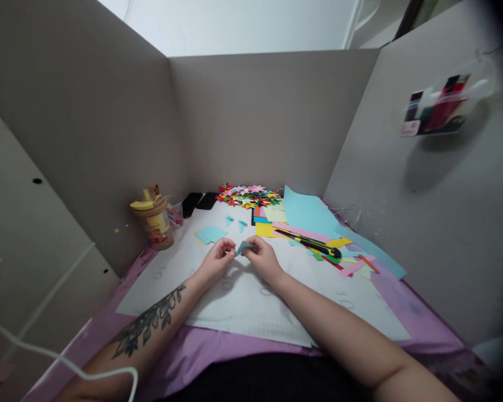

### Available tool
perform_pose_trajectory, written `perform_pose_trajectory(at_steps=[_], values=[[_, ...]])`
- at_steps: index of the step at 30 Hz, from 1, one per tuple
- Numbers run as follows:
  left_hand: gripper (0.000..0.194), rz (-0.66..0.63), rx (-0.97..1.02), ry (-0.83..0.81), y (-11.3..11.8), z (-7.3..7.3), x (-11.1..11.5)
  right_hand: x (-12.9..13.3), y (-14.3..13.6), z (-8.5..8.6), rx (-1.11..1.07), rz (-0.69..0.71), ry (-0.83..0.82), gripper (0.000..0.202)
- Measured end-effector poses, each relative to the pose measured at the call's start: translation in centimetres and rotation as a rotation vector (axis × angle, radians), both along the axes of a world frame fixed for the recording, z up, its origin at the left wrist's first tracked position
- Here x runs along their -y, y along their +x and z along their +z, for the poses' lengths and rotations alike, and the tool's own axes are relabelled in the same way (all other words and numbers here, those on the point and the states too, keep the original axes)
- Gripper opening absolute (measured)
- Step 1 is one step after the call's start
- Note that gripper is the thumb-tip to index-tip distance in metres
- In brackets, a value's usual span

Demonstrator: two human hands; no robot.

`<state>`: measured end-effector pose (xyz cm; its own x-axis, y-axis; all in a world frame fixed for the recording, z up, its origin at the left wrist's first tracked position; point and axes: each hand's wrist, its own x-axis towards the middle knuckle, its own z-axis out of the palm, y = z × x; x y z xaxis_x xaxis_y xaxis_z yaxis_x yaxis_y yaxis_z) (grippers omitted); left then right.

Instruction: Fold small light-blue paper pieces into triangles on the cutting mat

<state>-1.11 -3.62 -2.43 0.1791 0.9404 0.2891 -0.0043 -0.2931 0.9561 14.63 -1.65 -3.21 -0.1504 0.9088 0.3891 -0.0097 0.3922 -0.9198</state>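
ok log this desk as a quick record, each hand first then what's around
right hand: pinching a small folded blue paper
left hand: close beside that paper, contact unclear
beyond hands: two small folded blue pieces
far end: pile of colorful paper stars
right side: box cutter among paper strips
left side: lidded cup
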Motion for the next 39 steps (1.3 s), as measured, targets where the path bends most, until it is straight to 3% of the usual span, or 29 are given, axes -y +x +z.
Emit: perform_pose_trajectory(at_steps=[9,14,21,27,34,39], values=[[0.007,0.209,-0.400,0.243,-0.20,0.64,0.40,-0.11,-0.30,0.30,-0.224,0.046,-0.181,0.023],[0.014,0.233,-0.424,0.365,-0.24,0.31,0.49,-0.30,-0.42,0.24,-0.271,0.074,-0.285,0.027],[0.010,0.274,-0.392,0.362,-0.10,0.14,0.24,-0.22,-0.53,0.25,-0.331,0.116,-0.318,0.025],[0.011,0.246,-0.326,0.184,0.02,0.31,0.18,-0.14,-0.60,0.12,-0.327,0.136,-0.305,0.025],[0.014,0.278,-0.227,0.080,-0.11,0.27,-0.11,-0.14,-0.43,0.06,-0.188,0.047,-0.122,0.025],[0.012,0.259,-0.244,0.098,0.14,0.15,-0.02,0.52,-0.44,0.54,-0.149,0.001,-0.113,0.038]])
